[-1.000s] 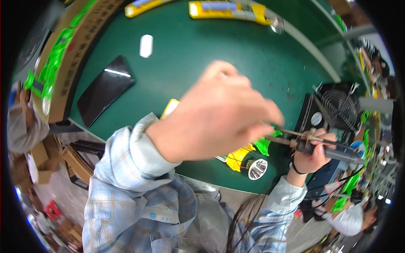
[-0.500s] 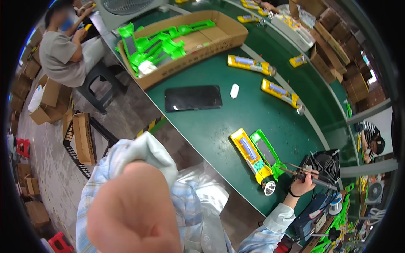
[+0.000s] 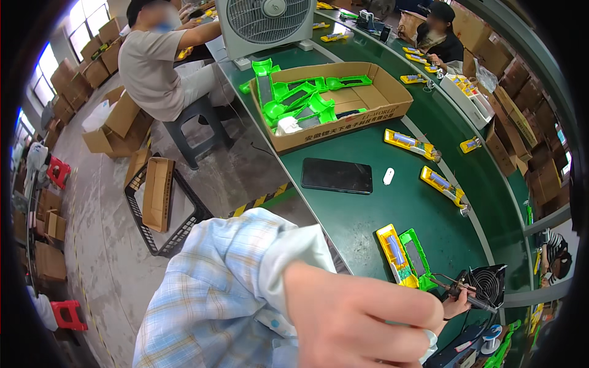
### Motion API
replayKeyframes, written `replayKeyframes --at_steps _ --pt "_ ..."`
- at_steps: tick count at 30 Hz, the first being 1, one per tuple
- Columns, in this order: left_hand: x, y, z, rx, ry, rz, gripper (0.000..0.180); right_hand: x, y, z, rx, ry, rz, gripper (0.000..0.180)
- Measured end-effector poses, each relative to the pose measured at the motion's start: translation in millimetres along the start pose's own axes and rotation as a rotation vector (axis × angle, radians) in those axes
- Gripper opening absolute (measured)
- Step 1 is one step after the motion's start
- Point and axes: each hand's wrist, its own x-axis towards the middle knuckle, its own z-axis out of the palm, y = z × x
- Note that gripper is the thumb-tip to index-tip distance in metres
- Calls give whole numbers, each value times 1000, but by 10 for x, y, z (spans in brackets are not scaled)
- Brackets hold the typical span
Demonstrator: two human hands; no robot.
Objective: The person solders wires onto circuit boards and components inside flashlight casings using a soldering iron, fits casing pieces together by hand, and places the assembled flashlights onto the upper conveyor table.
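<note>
Large in the foreground, my left hand (image 3: pixel 362 319) is raised close to the camera with its fingers curled in; what they hold, if anything, is hidden. Past it, at the right side of the green table, my right hand (image 3: pixel 455 305) grips a soldering iron (image 3: pixel 481 302), whose thin front end points left at the flashlight parts. Those are a yellow flashlight half-shell (image 3: pixel 388 245), with a battery and circuit board inside, and a green half-shell (image 3: pixel 419 255) lying against its right side. My left hand covers the yellow piece's lower end.
A cardboard box (image 3: pixel 374 116) of green shells stands at the back, near a large grey fan (image 3: pixel 270 21). A black phone (image 3: pixel 336 176) and a small white oval piece (image 3: pixel 388 176) lie nearer. Yellow flashlight halves (image 3: pixel 408 145) line the right. A small black fan (image 3: pixel 491 283) stands by my right hand.
The view has swung up and left, so the table things sit lower and farther right. My left hand has moved rightward across the front. My right hand still holds the soldering iron.
</note>
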Motion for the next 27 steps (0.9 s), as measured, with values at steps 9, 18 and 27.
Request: replayKeyframes --at_steps 9,18,27 --pt "-579 -1576 -1157 716 -863 -950 23 -65 -251 204 54 59 -43 14" --pt "-2543 -3044 -4244 1055 -365 -1447 38 -38 -229 307 -13 -57 -113 9" --pt "-1324 -2823 -3284 912 84 -858 26 -52 -387 360 -24 -56 -76 9"
